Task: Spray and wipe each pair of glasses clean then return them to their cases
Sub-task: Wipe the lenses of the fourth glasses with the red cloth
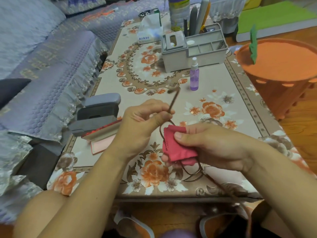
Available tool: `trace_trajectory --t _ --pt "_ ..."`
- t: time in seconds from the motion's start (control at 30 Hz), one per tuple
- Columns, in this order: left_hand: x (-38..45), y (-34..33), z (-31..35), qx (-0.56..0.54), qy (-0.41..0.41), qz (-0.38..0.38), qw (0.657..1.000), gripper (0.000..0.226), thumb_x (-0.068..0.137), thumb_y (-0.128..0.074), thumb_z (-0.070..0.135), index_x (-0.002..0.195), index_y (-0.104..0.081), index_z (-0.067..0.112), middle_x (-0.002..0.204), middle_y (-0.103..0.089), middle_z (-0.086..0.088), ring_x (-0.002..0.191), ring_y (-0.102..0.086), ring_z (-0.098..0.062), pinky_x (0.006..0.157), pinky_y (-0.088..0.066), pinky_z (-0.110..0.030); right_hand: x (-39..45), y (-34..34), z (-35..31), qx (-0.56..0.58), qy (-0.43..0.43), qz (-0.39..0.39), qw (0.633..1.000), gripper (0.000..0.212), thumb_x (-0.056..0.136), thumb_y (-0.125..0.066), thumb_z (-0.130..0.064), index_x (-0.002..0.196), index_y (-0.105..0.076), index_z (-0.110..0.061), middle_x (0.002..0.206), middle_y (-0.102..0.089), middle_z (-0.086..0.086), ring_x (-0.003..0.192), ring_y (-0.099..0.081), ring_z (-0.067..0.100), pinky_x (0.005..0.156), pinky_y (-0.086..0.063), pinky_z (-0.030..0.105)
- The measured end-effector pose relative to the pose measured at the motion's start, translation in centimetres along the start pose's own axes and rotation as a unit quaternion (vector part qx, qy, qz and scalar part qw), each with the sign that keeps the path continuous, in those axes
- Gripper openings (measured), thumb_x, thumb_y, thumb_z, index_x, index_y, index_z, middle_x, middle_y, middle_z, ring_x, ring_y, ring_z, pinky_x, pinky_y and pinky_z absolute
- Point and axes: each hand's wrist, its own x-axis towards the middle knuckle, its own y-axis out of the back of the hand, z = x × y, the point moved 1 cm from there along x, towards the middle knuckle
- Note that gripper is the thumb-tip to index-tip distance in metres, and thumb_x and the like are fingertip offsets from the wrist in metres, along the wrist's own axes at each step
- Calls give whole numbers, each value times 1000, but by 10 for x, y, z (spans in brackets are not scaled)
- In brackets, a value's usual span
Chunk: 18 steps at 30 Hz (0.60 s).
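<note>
Right hand (211,146), low and right of centre in the frame, has its thumb and fingers folded round a pink-red microfibre cloth (178,148), and the cloth is wrapped over one lens of the brown-framed glasses (171,107), so that lens is hidden. Left hand (144,122), just left of centre, pinches the frame near the hinge with curled fingers; one temple arm sticks up and away toward the purple spray bottle (194,75), which stands upright on the flowered worktop (240,103) above the hands and well apart from them. The step looks like the wiping of a lens. To do it well, the cloth should probably cover both faces of the lens, rubbed in small circles with light pressure, while the left hand steadies the frame and not the thin temple, which could bend. At the left edge of the worktop lie an open grey glasses case (101,103) and a darker case with red lining (96,127), ready for the return.
</note>
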Motion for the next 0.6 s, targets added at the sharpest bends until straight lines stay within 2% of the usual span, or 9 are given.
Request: trace_trajectory --t 0.07,0.13,0.2,0.3,0.4,0.47,0.53,0.6 --pt "0 -3 -1 -8 1 -6 1000 18 77 -79 41 89 -81 28 91 -70 8 93 -61 -15 85 -48 -27 2 3 0 -44 5 43 998 24 96 -57 -23 102 -70 -4 101 -71 23 95 -65 34 104 -42 56" --pt "-1 -4 -2 -26 10 -13 1000 16 77 -80 39 89 -81 29 91 -69 8 93 -61 -13 86 -48 -27 1 6 -2 -92 27 102 990 22 91 -62 -24 98 -74 -7 94 -71 17 91 -62 30 97 -45 48" --pt "-2 -7 -3 -11 16 -35 999 11 79 -81 30 90 -80 25 90 -68 8 94 -61 -13 86 -48 -27 1 9 -3 -129 60 145 979 17 91 -65 -17 100 -75 -6 96 -73 19 90 -64 30 94 -47 44" --pt "-2 -11 -3 16 19 -52 998 10 80 -80 16 86 -81 24 89 -68 9 94 -64 -10 84 -50 -23 3 9 -1 -128 108 180 969 23 89 -69 2 111 -70 1 109 -70 31 106 -68 45 105 -49 53" --pt "-2 -13 -1 26 12 -42 999 12 79 -75 16 89 -80 20 92 -69 4 95 -64 -6 85 -49 -19 3 10 1 -79 112 159 978 32 86 -68 11 117 -63 5 109 -68 35 102 -68 49 102 -50 58" --pt "-1 -12 -2 39 -2 -37 999 15 82 -75 11 91 -80 22 92 -68 2 95 -63 -9 85 -49 -21 2 11 3 -54 80 100 990 36 83 -68 9 118 -61 9 106 -68 32 96 -67 41 99 -53 54" --pt "-1 -12 -4 18 -8 -31 999 10 83 -79 21 90 -81 27 91 -68 7 94 -62 -13 85 -49 -26 0 10 2 -48 47 51 996 33 81 -64 7 114 -66 6 102 -69 28 92 -67 35 89 -56 44" --pt "-2 -14 -6 -13 -4 -24 1000 10 81 -80 29 90 -81 27 90 -68 8 92 -61 -14 86 -49 -28 0 9 2 -73 46 55 995 25 85 -60 13 104 -71 2 88 -71 22 78 -67 30 77 -57 41"
